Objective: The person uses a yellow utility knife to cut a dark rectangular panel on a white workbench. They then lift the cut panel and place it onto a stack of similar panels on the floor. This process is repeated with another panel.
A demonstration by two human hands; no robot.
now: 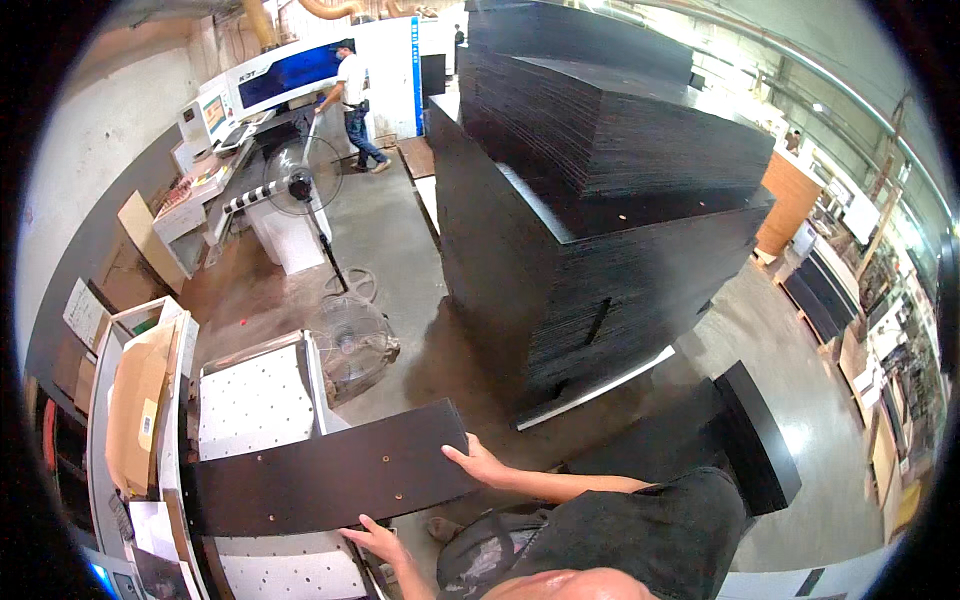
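A long black board with several small round holes lies across a white table dotted with dark spots. My right hand grips the board's right end, its thumb over the top face. At the board's near edge, my left hand holds on with the thumb by the rim; its other fingers are partly hidden. The board's far left end reaches a white machine frame.
A tall stack of black boards stands ahead on the right. More black boards are beside my right side. A pedestal fan stands on the floor past the table. Farther off, a person works at a white machine.
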